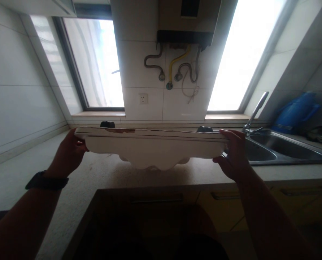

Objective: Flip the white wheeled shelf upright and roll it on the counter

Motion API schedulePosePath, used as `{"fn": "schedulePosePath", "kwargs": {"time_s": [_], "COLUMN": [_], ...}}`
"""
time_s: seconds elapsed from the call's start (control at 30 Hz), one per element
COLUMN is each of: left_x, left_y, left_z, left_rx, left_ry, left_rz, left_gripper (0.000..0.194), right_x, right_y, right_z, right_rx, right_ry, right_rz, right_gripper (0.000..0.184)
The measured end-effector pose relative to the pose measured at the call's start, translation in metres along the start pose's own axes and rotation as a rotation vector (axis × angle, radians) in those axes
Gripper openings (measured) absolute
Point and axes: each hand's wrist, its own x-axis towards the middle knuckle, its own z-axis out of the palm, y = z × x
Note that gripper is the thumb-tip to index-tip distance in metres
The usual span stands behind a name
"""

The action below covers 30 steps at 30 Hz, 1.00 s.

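Note:
A long, flat white object (152,146) with a scalloped lower edge and two dark knobs on its far side is held level above the countertop (101,173), seen edge-on. My left hand (69,153) grips its left end, fingers curled round the rim; a dark watch sits on that wrist. My right hand (233,153) clasps its right end, thumb on top and fingers underneath. A reddish stain marks the top edge near the left side.
A steel double sink (285,150) with a tall tap (255,110) lies to the right, a blue jug (293,112) behind it. Ahead are two bright windows, a wall socket (143,98) and a water heater with hoses (174,68). Dark cabinet fronts run below the counter.

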Motion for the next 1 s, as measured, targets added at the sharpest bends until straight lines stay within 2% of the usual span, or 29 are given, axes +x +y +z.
{"fn": "schedulePosePath", "kwargs": {"time_s": [0.17,0.33,0.47,0.57,0.67,0.73,0.87,1.0], "left_x": [-0.001,-0.004,-0.004,-0.008,-0.019,-0.028,-0.045,-0.049], "left_y": [-0.009,0.002,0.000,-0.020,-0.050,-0.071,-0.106,-0.125], "left_z": [0.008,0.016,0.022,0.029,0.042,0.057,0.093,0.119], "left_rx": [-0.075,-0.094,-0.209,-0.234,-0.117,-0.065,-0.037,-0.034], "left_ry": [-0.044,-0.075,-0.095,-0.165,-0.236,-0.300,-0.333,-0.264], "left_rz": [0.024,0.072,0.018,-0.072,-0.115,-0.126,-0.219,-0.232], "left_gripper": [0.061,0.045,0.046,0.066,0.092,0.094,0.094,0.099], "right_x": [0.011,0.020,0.023,0.024,0.024,0.023,0.019,0.017], "right_y": [0.004,0.006,0.011,0.013,0.013,0.012,0.013,0.017], "right_z": [0.005,0.008,0.011,0.015,0.020,0.023,0.024,0.027], "right_rx": [0.065,0.057,0.054,0.086,0.116,0.124,0.139,0.116], "right_ry": [-0.031,-0.067,-0.083,-0.064,-0.010,0.015,0.018,0.031], "right_rz": [0.008,0.002,0.023,0.044,0.073,0.107,0.152,0.134], "right_gripper": [0.081,0.076,0.078,0.090,0.095,0.092,0.090,0.087]}}
